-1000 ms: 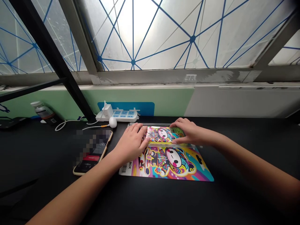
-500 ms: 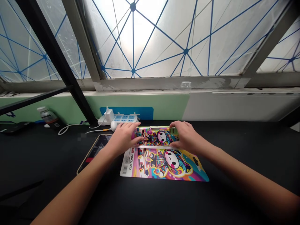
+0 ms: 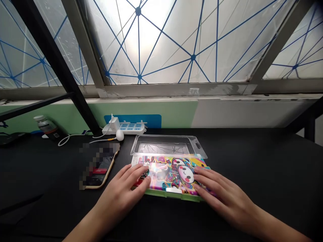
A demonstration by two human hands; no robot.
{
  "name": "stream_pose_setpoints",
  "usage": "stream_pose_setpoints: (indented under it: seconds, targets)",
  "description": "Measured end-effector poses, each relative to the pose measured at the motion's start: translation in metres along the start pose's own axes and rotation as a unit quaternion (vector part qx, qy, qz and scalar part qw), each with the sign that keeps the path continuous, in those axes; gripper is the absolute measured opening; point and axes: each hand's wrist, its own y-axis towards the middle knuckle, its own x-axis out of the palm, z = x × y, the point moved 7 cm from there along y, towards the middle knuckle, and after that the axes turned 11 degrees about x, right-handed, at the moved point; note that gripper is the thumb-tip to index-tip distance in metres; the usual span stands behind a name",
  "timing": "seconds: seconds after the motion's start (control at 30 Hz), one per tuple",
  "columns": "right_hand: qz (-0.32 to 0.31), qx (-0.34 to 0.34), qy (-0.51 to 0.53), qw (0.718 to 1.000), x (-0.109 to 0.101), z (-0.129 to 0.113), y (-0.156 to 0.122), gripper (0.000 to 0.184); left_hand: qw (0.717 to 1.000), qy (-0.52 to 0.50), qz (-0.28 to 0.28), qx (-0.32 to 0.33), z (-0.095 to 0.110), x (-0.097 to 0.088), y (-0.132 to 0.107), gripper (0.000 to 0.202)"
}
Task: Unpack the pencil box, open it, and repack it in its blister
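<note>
A colourful cartoon-printed pencil box (image 3: 171, 174) with a green edge lies near me on the black table, on top of its printed card backing. My left hand (image 3: 123, 193) rests on the box's left end, fingers stretched flat. My right hand (image 3: 222, 195) lies on its right end, fingers spread. Just behind the box sits an empty clear plastic blister tray (image 3: 166, 146).
A phone (image 3: 98, 168) lies left of the box. Behind it are a white power strip (image 3: 126, 127) with a charger, a white earbud-like piece (image 3: 119, 135) on a cable, and a small bottle (image 3: 47, 127) at far left. A black diagonal beam (image 3: 58, 64) crosses the window.
Both hands took the pencil box out of the clear tray and brought it toward me, laying it on the card backing. The tray stays behind, empty.
</note>
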Motion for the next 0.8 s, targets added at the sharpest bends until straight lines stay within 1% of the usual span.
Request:
stream_pose_setpoints:
  seconds: [0.07, 0.17, 0.2, 0.27, 0.33, 0.43, 0.57, 0.63, 0.67, 0.73, 0.77, 0.8]
  targets:
    - [-0.019, 0.037, 0.021, 0.999, 0.010, 0.004, -0.005, 0.034, 0.996, -0.058, -0.038, -0.050, -0.003, 0.013, -0.012, 0.034]
    - [-0.063, 0.132, 0.091, 0.985, 0.023, 0.020, -0.006, 0.032, 0.973, -0.151, -0.069, -0.162, -0.016, 0.023, -0.025, 0.045]
    - [-0.083, 0.162, 0.117, 0.976, 0.027, 0.025, -0.006, 0.033, 0.962, -0.174, -0.077, -0.198, -0.021, 0.025, -0.029, 0.050]
    - [-0.114, 0.206, 0.152, 0.960, 0.030, 0.031, -0.007, 0.043, 0.940, -0.211, -0.088, -0.254, -0.028, 0.028, -0.036, 0.058]
    - [-0.120, 0.227, 0.166, 0.952, 0.030, 0.035, -0.008, 0.053, 0.920, -0.241, -0.098, -0.293, -0.032, 0.031, -0.041, 0.065]
    - [-0.118, 0.256, 0.171, 0.944, 0.029, 0.043, -0.011, 0.056, 0.905, -0.263, -0.100, -0.320, -0.036, 0.035, -0.044, 0.073]
    - [-0.133, 0.276, 0.190, 0.933, 0.032, 0.052, -0.015, 0.058, 0.904, -0.269, -0.082, -0.321, -0.040, 0.038, -0.045, 0.085]
    - [-0.124, 0.284, 0.207, 0.928, 0.031, 0.056, -0.014, 0.057, 0.903, -0.270, -0.078, -0.325, -0.041, 0.039, -0.046, 0.092]
    - [-0.116, 0.302, 0.222, 0.920, 0.029, 0.059, -0.013, 0.051, 0.902, -0.270, -0.080, -0.328, -0.041, 0.040, -0.045, 0.096]
    - [-0.089, 0.374, 0.249, 0.889, 0.028, 0.071, -0.014, 0.036, 0.900, -0.273, -0.087, -0.330, -0.039, 0.040, -0.044, 0.103]
    - [-0.073, 0.418, 0.257, 0.868, 0.028, 0.078, -0.014, 0.035, 0.899, -0.275, -0.092, -0.329, -0.039, 0.040, -0.043, 0.107]
    - [-0.057, 0.459, 0.261, 0.847, 0.028, 0.085, -0.015, 0.038, 0.898, -0.279, -0.096, -0.327, -0.037, 0.039, -0.042, 0.112]
